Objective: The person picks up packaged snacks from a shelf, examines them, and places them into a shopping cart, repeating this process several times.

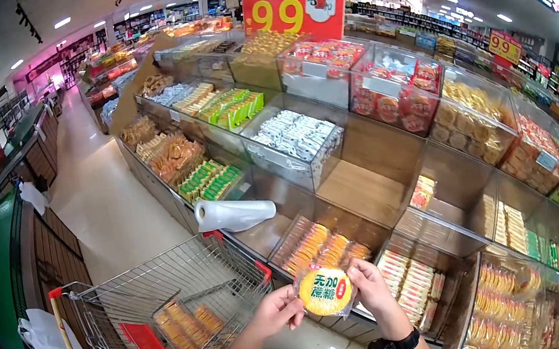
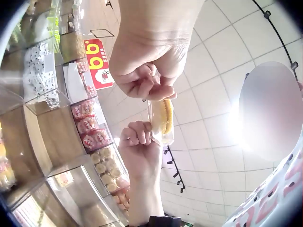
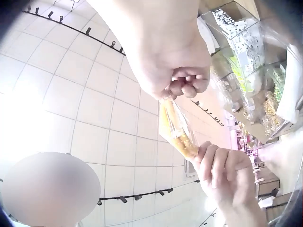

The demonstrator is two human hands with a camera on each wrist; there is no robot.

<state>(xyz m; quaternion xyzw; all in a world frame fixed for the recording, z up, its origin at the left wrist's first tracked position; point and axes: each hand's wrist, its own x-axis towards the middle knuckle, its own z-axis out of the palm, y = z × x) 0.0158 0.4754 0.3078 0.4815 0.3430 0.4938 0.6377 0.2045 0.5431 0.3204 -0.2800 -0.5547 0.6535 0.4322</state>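
Note:
Both hands hold up a clear-wrapped packet of round yellow biscuits [image 1: 324,292], its green-lettered label facing the head camera. My left hand [image 1: 279,313] pinches the wrapper's left edge between thumb and fingers. At the opposite edge, my right hand [image 1: 372,286] pinches the plastic the same way. Seen from the left wrist, the packet [image 2: 162,120] is edge-on and thin, held between the two hands. The right wrist view shows its yellow contents [image 3: 177,132] through shiny film. Below and behind the packet in the head view are display bins with similar biscuits [image 1: 314,246].
A wire shopping cart [image 1: 228,286] stands to the left, with biscuit packs [image 1: 188,326] inside. A roll of plastic bags [image 1: 234,214] lies on the bin edge. Clear-walled bins of wrapped snacks [image 1: 295,135] rise ahead, under a red price sign [image 1: 293,13]. An aisle [image 1: 100,182] runs along the left.

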